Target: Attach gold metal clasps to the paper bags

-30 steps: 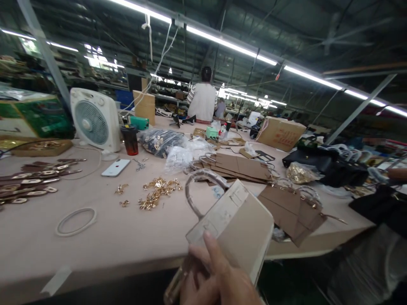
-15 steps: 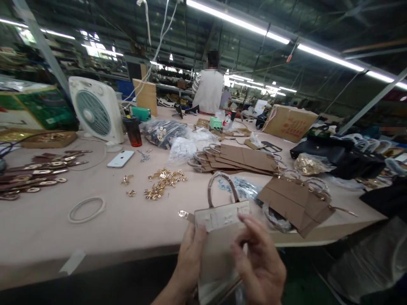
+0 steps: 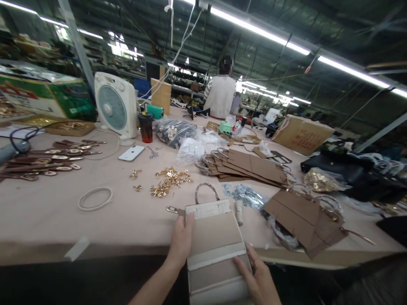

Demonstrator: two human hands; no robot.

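A small beige handbag [image 3: 215,241] with cardboard wrapped round its body lies flat at the near edge of the table, its looped handle [image 3: 206,190] pointing away from me. My left hand [image 3: 180,241] grips the bag's left side, thumb near a gold buckle strap [image 3: 173,209]. Along the bag's lower right edge rests my right hand [image 3: 259,281], holding it.
Loose gold fittings [image 3: 170,182], a white ring [image 3: 95,198], a phone [image 3: 131,153], a fan [image 3: 116,106] and brown straps [image 3: 54,159] lie on the table [image 3: 47,212]. Cardboard-wrapped bags [image 3: 305,214] are stacked to the right. A person [image 3: 221,95] stands at the far end.
The bag came down from a raised, tilted hold onto the table edge and now lies flat. My right hand moved from its top to its lower right side.
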